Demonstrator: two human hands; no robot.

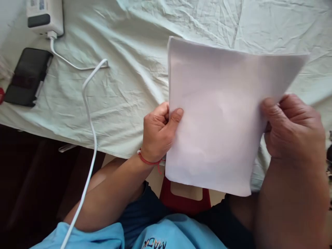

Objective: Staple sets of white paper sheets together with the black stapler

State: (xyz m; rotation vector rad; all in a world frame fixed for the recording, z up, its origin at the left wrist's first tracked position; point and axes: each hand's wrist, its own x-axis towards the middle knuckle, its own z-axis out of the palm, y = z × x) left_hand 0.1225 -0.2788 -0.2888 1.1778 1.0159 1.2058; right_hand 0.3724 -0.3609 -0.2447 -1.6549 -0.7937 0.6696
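White paper (215, 121), looking like a thin stack of sheets, is held up in front of me over the table's near edge. Its visible face is blank. My left hand (159, 133) pinches the left edge, thumb on the near face and fingers behind. At the right edge my right hand (293, 128) grips the paper between thumb and curled fingers, and that side bends a little. The fingertips behind the paper are hidden.
A wrinkled pale green cloth (124, 86) covers the table. At the left lie a black phone (28, 76) and a white power bank-like box (45, 17). Its white cable (89, 121) runs down past my left arm. Below the paper is a red stool (185, 202).
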